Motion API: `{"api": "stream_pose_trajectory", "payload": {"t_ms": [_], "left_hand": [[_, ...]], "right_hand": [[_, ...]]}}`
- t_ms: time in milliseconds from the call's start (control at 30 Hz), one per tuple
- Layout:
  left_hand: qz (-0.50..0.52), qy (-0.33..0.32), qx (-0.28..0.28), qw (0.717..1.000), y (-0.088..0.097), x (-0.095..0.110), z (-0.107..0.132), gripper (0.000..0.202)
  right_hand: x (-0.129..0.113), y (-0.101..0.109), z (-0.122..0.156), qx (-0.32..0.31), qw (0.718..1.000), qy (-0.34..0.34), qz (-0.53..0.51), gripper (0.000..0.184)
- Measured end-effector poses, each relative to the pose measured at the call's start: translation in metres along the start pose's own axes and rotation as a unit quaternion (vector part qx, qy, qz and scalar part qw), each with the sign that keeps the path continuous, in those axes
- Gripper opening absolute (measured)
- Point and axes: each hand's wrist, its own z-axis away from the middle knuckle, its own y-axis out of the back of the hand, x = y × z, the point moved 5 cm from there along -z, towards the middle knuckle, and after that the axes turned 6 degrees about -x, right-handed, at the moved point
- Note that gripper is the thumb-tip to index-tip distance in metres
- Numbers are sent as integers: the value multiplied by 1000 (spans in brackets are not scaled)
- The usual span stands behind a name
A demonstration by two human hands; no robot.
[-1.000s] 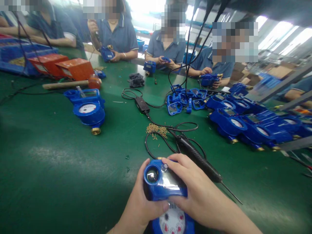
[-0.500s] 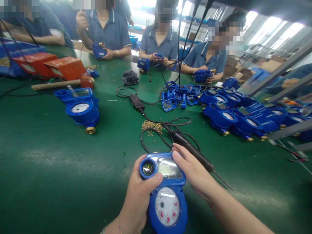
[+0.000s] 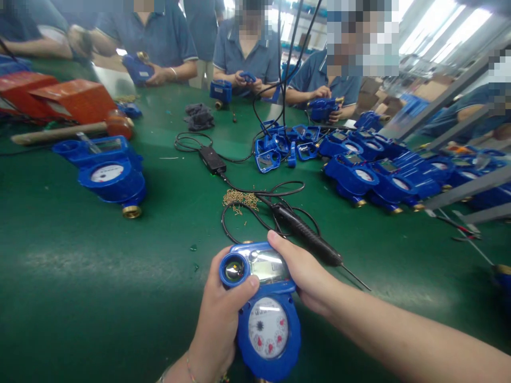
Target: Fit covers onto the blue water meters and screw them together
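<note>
A blue water meter (image 3: 293, 340) with a white round dial and a small display window is held low in front of me. My left hand (image 3: 221, 308) wraps its left side, thumb lying beside the round lens port. At the upper right corner my right hand (image 3: 305, 271) grips the display housing, its thumb on the top edge and its other fingers hidden behind. Just beyond lies a black corded electric screwdriver (image 3: 307, 234), bit pointing right. A pile of small brass screws (image 3: 239, 199) sits behind the meter, near the screwdriver's cable.
Another blue meter (image 3: 114, 178) lies left, near a mallet (image 3: 59, 133) and orange boxes (image 3: 75, 98). Blue covers (image 3: 267, 159) and many meters (image 3: 351, 175) fill the right side by a metal frame. A black adapter (image 3: 212, 159) and grey cloth (image 3: 198, 116) lie mid-table. Co-workers sit opposite.
My right hand has closed from a loose touch to a grip on the meter's upper right corner. The view has shifted, so the table things appear further left and higher.
</note>
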Motion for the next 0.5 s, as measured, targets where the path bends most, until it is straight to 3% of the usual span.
{"api": "stream_pose_trajectory", "payload": {"t_ms": [233,500], "left_hand": [[-1,19,7,1000,2,-2,1,66],[-21,-6,-3,1000,2,0,-2,62]], "right_hand": [[-1,0,0,0,1000,15,-16,32],[-2,2,0,3,1000,-19,-20,24]]}}
